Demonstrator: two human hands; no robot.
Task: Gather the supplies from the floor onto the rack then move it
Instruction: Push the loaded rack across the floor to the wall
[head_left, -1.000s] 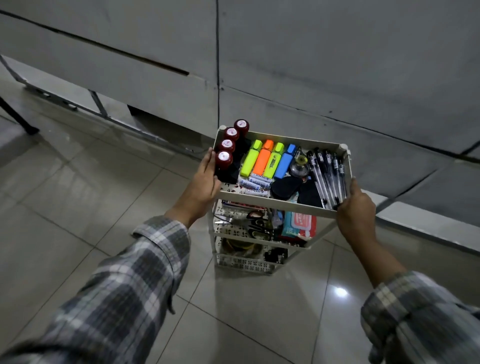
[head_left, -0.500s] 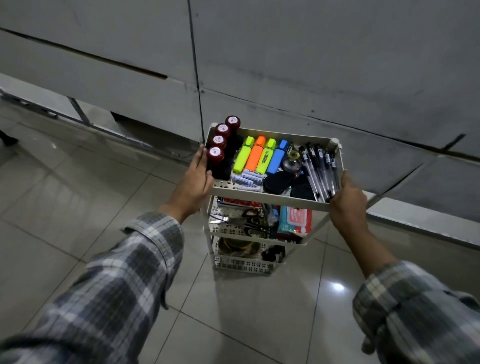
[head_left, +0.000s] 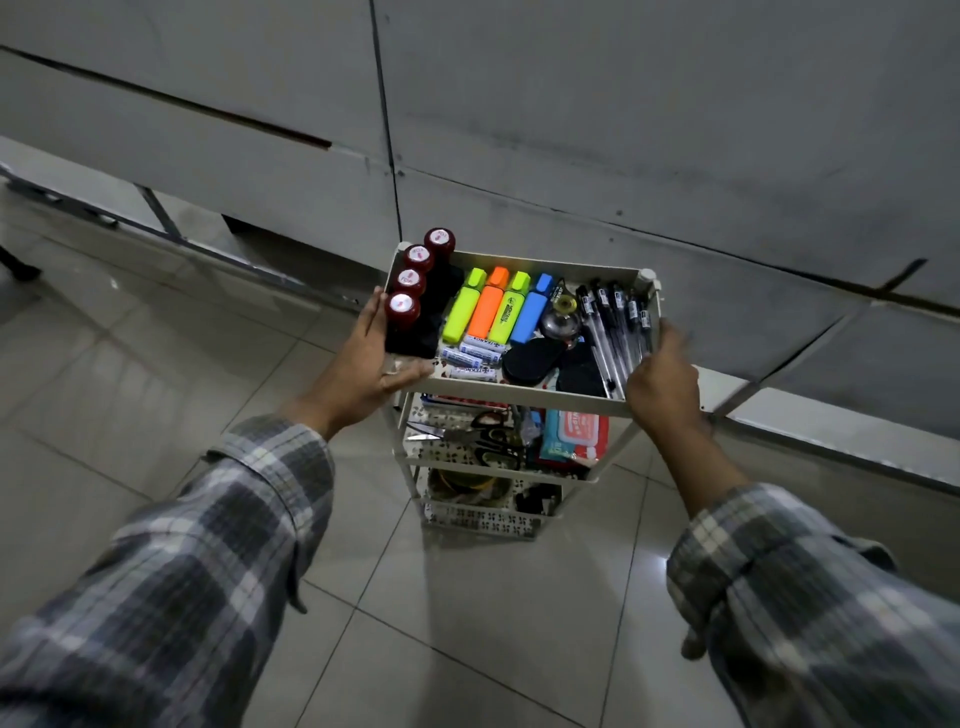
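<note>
A white three-tier rack (head_left: 524, 397) stands on the tiled floor before a grey wall. Its top tray holds several red-capped bottles (head_left: 410, 283), several highlighters (head_left: 498, 309), batteries (head_left: 470, 358), black pens (head_left: 615, 322) and two black oval items (head_left: 532, 361). The middle shelf carries scissors (head_left: 483, 441) and a red-and-teal packet (head_left: 574, 436); the bottom shelf's contents are dim. My left hand (head_left: 366, 364) grips the top tray's left edge. My right hand (head_left: 660, 379) grips its right front corner.
A grey panelled wall (head_left: 623, 130) runs close behind the rack, with a low ledge (head_left: 841, 441) at the right and a metal rail (head_left: 104, 218) along the left. Glossy floor tiles (head_left: 467, 623) stretch toward me.
The rack and both hands have shifted slightly left and nearer in the view, with the wall panels sliding past. Both hands keep their hold on the top tray.
</note>
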